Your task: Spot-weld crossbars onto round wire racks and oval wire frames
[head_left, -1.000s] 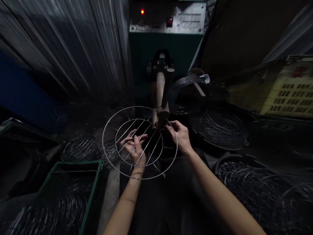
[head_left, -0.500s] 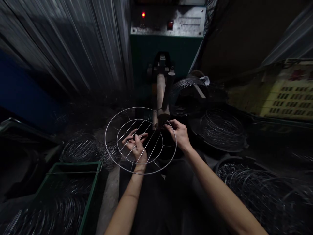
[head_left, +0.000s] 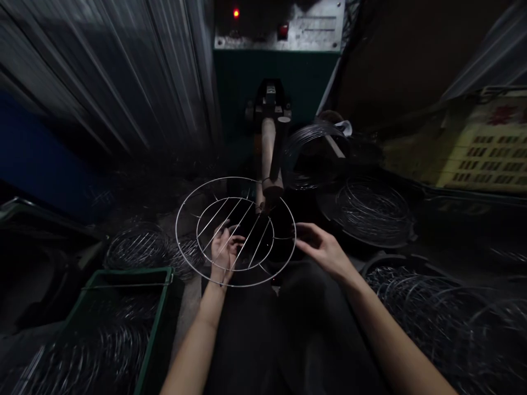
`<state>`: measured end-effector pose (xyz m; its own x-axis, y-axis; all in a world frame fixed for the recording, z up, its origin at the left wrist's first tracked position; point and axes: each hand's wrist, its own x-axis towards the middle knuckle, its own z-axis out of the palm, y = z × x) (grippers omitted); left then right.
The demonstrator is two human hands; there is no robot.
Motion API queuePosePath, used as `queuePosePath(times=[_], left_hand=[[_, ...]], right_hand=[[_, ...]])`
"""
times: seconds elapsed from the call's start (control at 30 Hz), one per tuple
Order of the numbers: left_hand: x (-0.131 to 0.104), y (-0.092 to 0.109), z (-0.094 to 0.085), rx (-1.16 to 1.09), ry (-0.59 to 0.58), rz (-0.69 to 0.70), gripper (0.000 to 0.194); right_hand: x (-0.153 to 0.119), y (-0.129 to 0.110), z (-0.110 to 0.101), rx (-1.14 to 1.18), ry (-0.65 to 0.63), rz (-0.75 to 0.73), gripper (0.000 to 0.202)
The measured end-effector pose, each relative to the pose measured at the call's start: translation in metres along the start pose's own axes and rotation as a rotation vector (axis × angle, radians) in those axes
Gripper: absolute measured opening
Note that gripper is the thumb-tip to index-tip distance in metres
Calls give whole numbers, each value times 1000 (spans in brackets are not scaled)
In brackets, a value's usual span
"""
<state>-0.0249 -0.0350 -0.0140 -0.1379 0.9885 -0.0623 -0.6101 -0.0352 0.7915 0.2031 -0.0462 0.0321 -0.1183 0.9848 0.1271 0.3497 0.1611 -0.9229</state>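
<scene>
A round wire rack (head_left: 235, 270), two rings joined by short spokes and crossed by several straight bars, lies level before me. Its far rim passes at the rod-like arms (head_left: 268, 142) of a green machine. Beneath the bars is my left hand (head_left: 224, 249), palm up with the fingers apart; the front rim crosses over its wrist. My right hand (head_left: 323, 249) is at the rack's right edge, thumb and forefinger on either side of the outer ring. Dim light hides how firmly they press. The meeting point of the machine's arms is in shadow.
The machine's panel (head_left: 313, 30) carries a lit red lamp. A green crate (head_left: 154, 323) of wire parts stands at lower left, wire rings (head_left: 135, 247) behind it. To the right are a wire coil (head_left: 308, 142), basins of wire (head_left: 374, 214) and a yellow crate (head_left: 489, 148).
My right hand has moved from the machine's arm tips out to the rack's right edge. My left hand has shifted slightly left under the bars. The rack has barely moved.
</scene>
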Motion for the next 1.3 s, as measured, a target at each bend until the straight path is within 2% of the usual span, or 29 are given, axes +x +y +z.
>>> queuePosePath(times=[0.07, 0.13, 0.23, 0.37, 0.43, 0.53, 0.73, 0.97, 1.3], left_hand=[[9, 9, -5, -121, -154, -283, 47], [16, 17, -7, -209, -292, -439, 58], [20, 25, -7, -259, -395, -505, 64], [10, 24, -6, -195, -490, -520, 68], [1, 21, -3, -165, -471, -485, 67], [-11, 17, 8, -210, -369, -414, 63], [-19, 9, 25, -241, -271, -261, 55], [-13, -1, 25, -219, -247, -205, 55], [-11, 4, 29, -178, -195, -199, 51]], right_hand=[[-15, -3, 5, 25, -37, 12, 40], [-21, -6, 15, 10, 70, -14, 30], [-18, -7, 27, -70, 223, -79, 21], [-8, -4, 25, -72, 260, -83, 22], [1, -2, 23, 2, 252, -60, 25], [22, 0, 23, 96, 218, -67, 27], [58, -5, 25, -10, 235, -151, 22], [71, -4, 28, -50, 231, -150, 20], [83, 0, 32, -49, 210, -189, 18]])
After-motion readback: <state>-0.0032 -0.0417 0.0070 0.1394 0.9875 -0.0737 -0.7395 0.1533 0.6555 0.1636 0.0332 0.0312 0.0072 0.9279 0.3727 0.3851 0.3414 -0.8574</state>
